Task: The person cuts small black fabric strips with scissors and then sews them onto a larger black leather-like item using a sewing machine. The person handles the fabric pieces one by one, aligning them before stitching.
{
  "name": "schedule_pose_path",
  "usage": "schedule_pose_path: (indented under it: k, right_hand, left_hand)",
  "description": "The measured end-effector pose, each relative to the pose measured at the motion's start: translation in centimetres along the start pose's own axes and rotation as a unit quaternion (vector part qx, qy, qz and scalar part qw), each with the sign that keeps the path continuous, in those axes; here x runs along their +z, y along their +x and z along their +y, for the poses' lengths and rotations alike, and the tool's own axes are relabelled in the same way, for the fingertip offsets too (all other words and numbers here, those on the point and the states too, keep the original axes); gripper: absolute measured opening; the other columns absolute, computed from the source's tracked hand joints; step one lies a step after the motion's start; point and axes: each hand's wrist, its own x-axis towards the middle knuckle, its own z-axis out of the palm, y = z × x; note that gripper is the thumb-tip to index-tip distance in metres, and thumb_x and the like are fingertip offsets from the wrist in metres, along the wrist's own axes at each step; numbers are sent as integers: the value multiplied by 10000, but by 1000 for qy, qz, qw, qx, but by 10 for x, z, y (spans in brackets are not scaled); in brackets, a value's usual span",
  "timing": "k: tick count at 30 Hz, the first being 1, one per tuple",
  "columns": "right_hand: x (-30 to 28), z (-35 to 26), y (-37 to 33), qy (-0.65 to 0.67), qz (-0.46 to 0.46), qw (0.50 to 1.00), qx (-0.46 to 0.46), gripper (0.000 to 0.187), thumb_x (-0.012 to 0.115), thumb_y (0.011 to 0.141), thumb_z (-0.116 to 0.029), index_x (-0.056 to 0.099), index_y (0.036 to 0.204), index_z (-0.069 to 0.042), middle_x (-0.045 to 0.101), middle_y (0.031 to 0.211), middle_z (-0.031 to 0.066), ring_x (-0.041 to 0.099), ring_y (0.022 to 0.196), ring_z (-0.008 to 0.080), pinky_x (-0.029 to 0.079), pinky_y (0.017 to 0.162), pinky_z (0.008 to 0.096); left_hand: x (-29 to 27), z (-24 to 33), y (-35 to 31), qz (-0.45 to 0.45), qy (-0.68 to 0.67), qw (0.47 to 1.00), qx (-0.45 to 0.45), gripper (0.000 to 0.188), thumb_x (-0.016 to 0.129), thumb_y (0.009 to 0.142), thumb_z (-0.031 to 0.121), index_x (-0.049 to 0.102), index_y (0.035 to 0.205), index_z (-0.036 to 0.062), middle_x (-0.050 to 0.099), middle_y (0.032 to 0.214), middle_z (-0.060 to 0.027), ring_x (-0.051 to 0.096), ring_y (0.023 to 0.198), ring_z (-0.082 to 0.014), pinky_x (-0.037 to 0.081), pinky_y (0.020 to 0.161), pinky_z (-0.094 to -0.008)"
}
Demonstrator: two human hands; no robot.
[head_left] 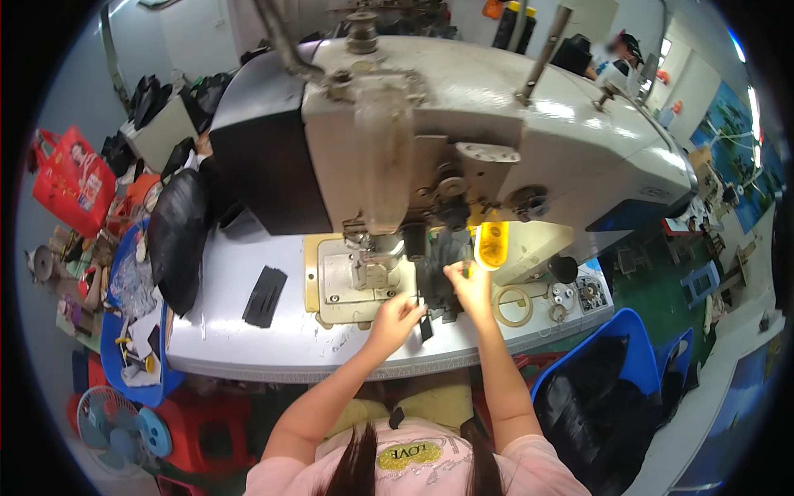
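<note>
A white industrial sewing machine fills the middle of the view, its metal needle plate set in the pale table. My left hand is just right of the plate, fingers pinched at the upper end of a narrow black strip. Further right, my right hand has its thumb and fingers closed at the edge of dark fabric pieces lying beside the plate. What exactly its fingertips grip is partly hidden. A small stack of black strips lies on the table left of the plate.
A yellow-rimmed oval holder is attached near the machine's pillar. A tape ring and metal bobbins lie at the table's right. Blue bins with black material flank the table. A fan and red stool stand lower left.
</note>
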Motion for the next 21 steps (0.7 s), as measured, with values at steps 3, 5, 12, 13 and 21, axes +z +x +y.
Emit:
schedule_pose_path:
  k: [3, 5, 12, 13, 21]
  right_hand:
    - [-15, -25, 3, 27, -1, 1000, 9, 148, 675, 759, -107, 625, 765, 32, 642, 674, 77, 584, 625, 115, 452, 587, 297]
    - [-22, -27, 5, 12, 7, 1000, 27, 138, 669, 769, -79, 623, 787, 50, 652, 700, 72, 589, 643, 111, 457, 596, 285]
    - [-4, -12, 8, -87, 23, 996, -23, 221, 702, 747, -154, 621, 835, 32, 602, 687, 70, 543, 637, 140, 434, 607, 268]
    - [0, -20, 5, -121, 39, 991, -37, 187, 676, 770, -131, 618, 831, 36, 602, 698, 83, 541, 649, 147, 432, 612, 263]
    - [46, -39, -51, -10, 38, 991, -131, 87, 587, 797, 7, 553, 717, 18, 506, 665, 72, 435, 539, 135, 357, 486, 261]
  left_hand:
    - [17, -1, 44, 5, -52, 999, 0, 275, 640, 818, 167, 448, 668, 39, 458, 537, -5, 401, 504, -63, 329, 464, -250]
    - [24, -12, 68, 42, 73, 996, 36, 229, 623, 840, 140, 465, 704, 46, 471, 533, 16, 435, 483, -59, 347, 450, -234]
    - [6, -7, 10, 146, 204, 966, 62, 407, 634, 791, 198, 523, 1131, 4, 559, 865, -147, 560, 730, -297, 446, 642, -382]
    - [-12, -3, -6, 123, 216, 968, 33, 364, 631, 784, 179, 548, 1097, 13, 562, 869, -145, 560, 762, -300, 447, 662, -384]
    - [-192, -17, -51, 305, 571, 758, 77, 242, 660, 704, 134, 562, 892, 17, 490, 851, -117, 499, 808, -298, 435, 660, -395]
